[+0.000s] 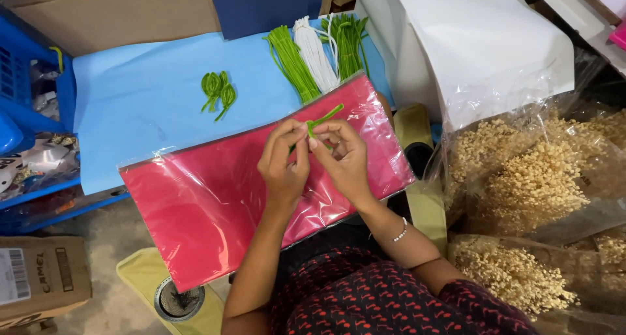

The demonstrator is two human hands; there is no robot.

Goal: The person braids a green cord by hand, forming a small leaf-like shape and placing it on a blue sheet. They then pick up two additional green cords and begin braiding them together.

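My left hand and my right hand meet over a red sheet pack in clear plastic lying across my lap. Both pinch a thin green wire stem between fingertips; its free end sticks up to the right. On the blue paper beyond lie three finished green loop shapes, and further right a bundle of green stems, a bundle of white stems and another green bundle.
Clear bags of beige dried sprigs fill the right side under a white sheet. A blue crate stands at left, cardboard boxes lower left and behind. A yellow-green stool is below.
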